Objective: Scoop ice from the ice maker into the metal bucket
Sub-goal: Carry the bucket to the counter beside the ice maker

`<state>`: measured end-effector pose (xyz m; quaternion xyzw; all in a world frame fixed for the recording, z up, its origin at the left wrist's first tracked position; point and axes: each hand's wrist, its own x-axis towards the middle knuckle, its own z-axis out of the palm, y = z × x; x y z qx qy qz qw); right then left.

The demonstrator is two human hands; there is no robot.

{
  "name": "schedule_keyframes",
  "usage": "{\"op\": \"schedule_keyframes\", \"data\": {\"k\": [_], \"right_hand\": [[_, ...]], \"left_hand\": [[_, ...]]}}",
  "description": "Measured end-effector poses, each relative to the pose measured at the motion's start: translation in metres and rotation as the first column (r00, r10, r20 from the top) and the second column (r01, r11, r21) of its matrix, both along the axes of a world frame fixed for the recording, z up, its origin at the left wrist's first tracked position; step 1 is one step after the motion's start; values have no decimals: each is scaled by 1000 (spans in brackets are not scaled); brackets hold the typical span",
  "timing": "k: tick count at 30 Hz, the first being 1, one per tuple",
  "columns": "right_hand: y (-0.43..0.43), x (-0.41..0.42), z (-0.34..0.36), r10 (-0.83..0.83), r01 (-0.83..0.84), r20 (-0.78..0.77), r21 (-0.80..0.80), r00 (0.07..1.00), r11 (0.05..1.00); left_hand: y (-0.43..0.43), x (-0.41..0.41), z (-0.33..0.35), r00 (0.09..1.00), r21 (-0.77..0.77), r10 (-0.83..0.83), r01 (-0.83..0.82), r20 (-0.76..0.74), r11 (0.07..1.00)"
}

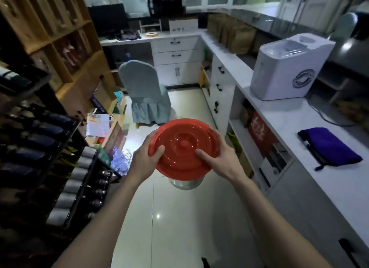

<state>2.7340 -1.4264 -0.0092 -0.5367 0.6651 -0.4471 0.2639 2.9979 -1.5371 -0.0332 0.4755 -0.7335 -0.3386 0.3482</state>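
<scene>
Forearms (111, 218) stretch fwd from 6 o'clock to mid-frame.

Head view: L hand (143, 160) grips lid (183, 146) at its 9 o'clock edge. Thumb is pressed flat on top, other fingers curled under the rim, mostly hidden. R hand (221, 158) grips the 3 o'clock edge, w/ thumb laid on top pointing inward and fingers hooked over the far rim.

Lid is red and sits on bucket (186, 183); only the metal base shows, below at 6 o'clock. Bucket hangs in the air over floor (179, 227), resting on nothing.

Ice maker (287, 68) stands on counter (295, 118) at approx 2 o'clock, well apart from bucket. Its top looks closed. Cloth (329, 148) lies on counter at 3 o'clock. No scoop visible.

Progress: barely begun, imo. No ice moved. Left to do: set bucket down, lid off, open maker, scoop, fill.
</scene>
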Motion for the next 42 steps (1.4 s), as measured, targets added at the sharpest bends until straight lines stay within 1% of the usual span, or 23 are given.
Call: {"op": "schedule_keyframes", "data": {"k": [6, 12, 17, 21, 23, 28, 32, 35, 38, 40, 42], "right_hand": [[-33, -42, -5, -162, 162, 15, 11, 987, 987], [-63, -105, -13, -311, 311, 3, 16, 950, 950], [-100, -174, -13, -392, 392, 18, -9, 920, 920], [-125, -231, -8, -469, 469, 16, -14, 883, 883], [-134, -255, -2, -494, 495, 33, -37, 869, 868], [-148, -313, 2, -562, 562, 1, -39, 827, 827], [-151, -353, 5, -625, 625, 12, -31, 781, 780], [-154, -381, 3, -697, 697, 25, -21, 717, 717], [-157, -403, 0, -746, 746, 18, -8, 665, 665], [-162, -419, -2, -788, 788, 22, 8, 615, 615], [-164, -430, -3, -803, 803, 31, 17, 595, 595]], "left_hand": [[-76, -64, 4, 983, 13, -183, 183, 32, 983], [-140, -153, -5, 938, 33, -346, 345, 25, 938], [-194, -241, -8, 904, 2, -427, 427, -5, 904], [-233, -311, 0, 883, -8, -469, 469, 19, 883], [-249, -342, 4, 874, -31, -486, 486, 21, 873], [-274, -417, 8, 838, -34, -546, 546, 16, 837], [-293, -480, 11, 784, -33, -621, 620, -1, 784], [-309, -531, 9, 724, -19, -690, 690, 14, 723], [-319, -571, 5, 672, -11, -740, 740, -8, 672], [-326, -601, 6, 621, -9, -784, 784, -5, 621], [-333, -628, 4, 583, -8, -812, 812, 2, 583]]}}
